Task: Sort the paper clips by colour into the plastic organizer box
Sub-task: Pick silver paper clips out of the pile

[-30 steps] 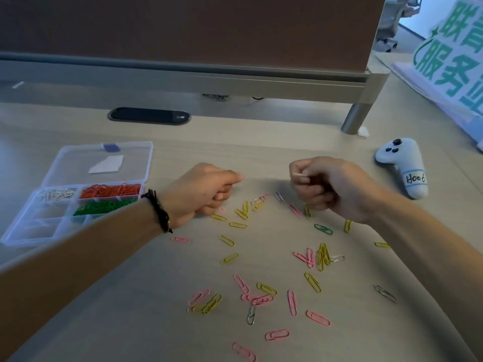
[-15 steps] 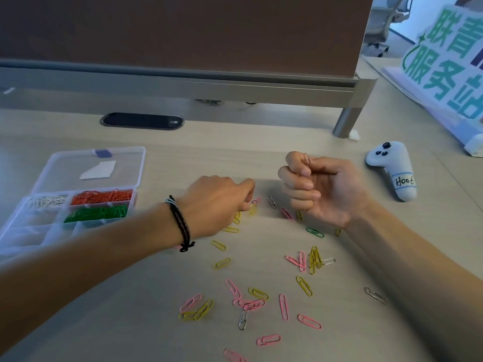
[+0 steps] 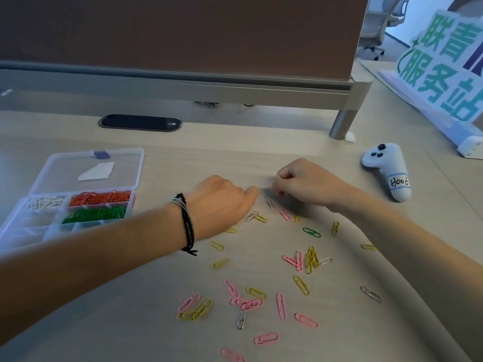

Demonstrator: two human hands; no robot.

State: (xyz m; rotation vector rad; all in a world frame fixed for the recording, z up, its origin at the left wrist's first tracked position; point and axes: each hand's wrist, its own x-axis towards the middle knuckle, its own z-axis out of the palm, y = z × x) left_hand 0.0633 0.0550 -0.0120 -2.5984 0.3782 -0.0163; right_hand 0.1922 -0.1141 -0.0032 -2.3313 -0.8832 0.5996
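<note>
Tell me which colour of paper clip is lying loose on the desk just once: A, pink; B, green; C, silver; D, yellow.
B: a single green clip lies on the desk near the right hand, while pink, yellow and silver each show several.

A single head-worn camera looks forward and down, close over the desk (image 3: 156, 322) and both forearms.

Brown partition (image 3: 183, 35) behind pale desk (image 3: 261, 152)

White controller (image 3: 386, 170) (labelled, perhaps "H006") near green sign (image 3: 441, 66)
</note>
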